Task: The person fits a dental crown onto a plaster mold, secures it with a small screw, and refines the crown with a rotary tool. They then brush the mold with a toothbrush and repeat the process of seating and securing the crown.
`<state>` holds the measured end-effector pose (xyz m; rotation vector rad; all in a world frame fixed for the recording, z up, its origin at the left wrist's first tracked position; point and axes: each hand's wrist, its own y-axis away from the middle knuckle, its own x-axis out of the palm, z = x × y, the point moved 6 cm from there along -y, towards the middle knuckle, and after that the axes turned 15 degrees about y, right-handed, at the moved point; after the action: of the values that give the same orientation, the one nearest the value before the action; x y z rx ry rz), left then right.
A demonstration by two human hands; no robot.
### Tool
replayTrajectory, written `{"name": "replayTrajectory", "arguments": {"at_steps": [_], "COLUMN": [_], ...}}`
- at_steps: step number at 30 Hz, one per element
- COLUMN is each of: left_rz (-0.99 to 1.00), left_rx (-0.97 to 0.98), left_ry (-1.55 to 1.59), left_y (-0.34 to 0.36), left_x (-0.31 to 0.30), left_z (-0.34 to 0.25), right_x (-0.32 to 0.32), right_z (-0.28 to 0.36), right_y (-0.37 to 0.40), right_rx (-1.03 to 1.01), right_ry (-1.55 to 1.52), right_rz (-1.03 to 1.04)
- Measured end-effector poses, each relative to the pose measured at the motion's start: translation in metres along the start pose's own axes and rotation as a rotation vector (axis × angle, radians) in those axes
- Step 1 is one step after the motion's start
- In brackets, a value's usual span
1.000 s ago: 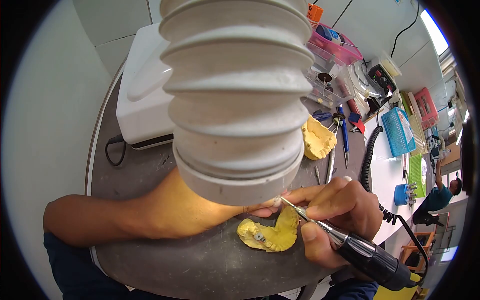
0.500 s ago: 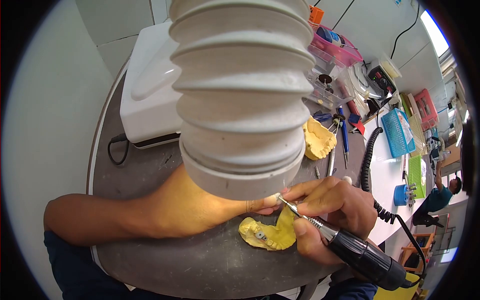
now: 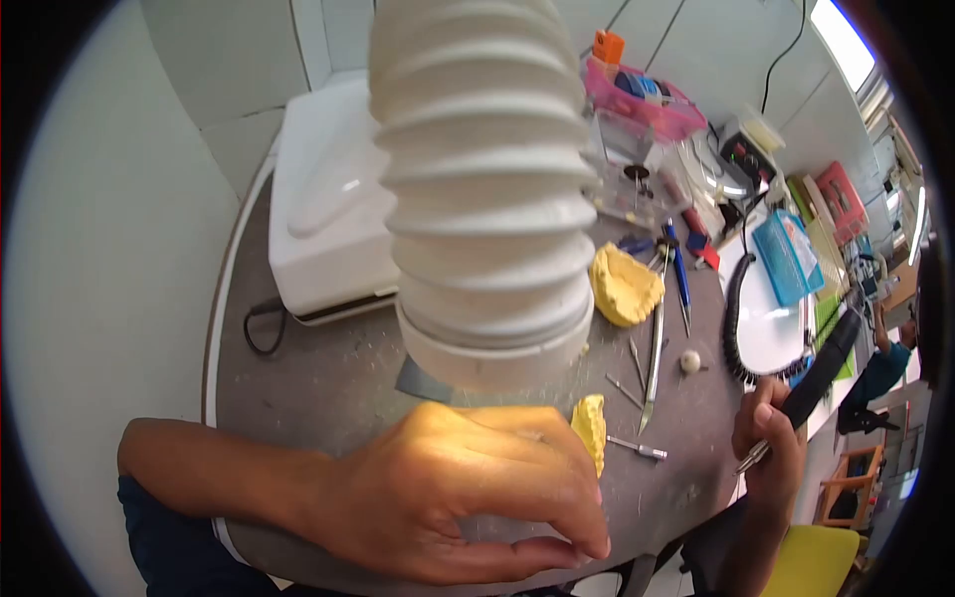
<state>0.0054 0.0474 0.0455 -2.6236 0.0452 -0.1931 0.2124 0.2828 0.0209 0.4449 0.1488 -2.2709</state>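
My right hand [image 3: 771, 433] is wrapped round the handpiece [image 3: 828, 363], right of frame, metal tip [image 3: 753, 459] angled down-left. Probably rigid, smooth, some heft; best held by the black barrel, clear of the tip. My left hand [image 3: 473, 463], lower centre, is curled, thumb and index nearly meeting; can't tell if anything's pinched. Cast [image 3: 590, 426] is just beside those fingers, partly hidden: likely stiff, light, chip-prone. Hold its thickest part, not thin edges.
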Motion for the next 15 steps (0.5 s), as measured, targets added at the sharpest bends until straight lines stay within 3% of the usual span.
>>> {"name": "replayTrajectory", "arguments": {"at_steps": [2, 4, 5, 7, 8, 10, 15], "left_rz": [0.034, -0.084, -0.136, -0.202, -0.298, -0.404, -0.412], "left_rx": [-0.006, -0.068, -0.092, -0.266, -0.265, -0.262, -0.287], "left_ry": [-0.065, -0.072, -0.073, -0.128, -0.107, -0.155, -0.178], "left_y": [-0.003, 0.001, 0.003, 0.006, 0.006, 0.009, 0.007], "left_x": [0.0, -0.008, -0.013, -0.02, -0.023, -0.03, -0.037], "left_z": [0.0, 0.01, 0.015, 0.02, 0.022, 0.026, 0.019], "right_x": [-0.015, -0.02, -0.023, -0.006, -0.002, -0.001, 0.008], "right_z": [-0.008, -0.015, -0.02, -0.004, 0.0, -0.003, 0.011], "right_y": [0.007, 0.011, 0.009, 0.007, 0.007, 0.006, 0.005], "right_rx": [0.065, 0.087, 0.052, -0.231, -0.235, -0.031, -0.099], "right_ry": [0.202, 0.469, 0.638, 0.907, 0.907, 0.92, 1.305], "right_rz": [-0.132, -0.152, -0.146, -0.278, -0.282, -0.287, -0.244]}}
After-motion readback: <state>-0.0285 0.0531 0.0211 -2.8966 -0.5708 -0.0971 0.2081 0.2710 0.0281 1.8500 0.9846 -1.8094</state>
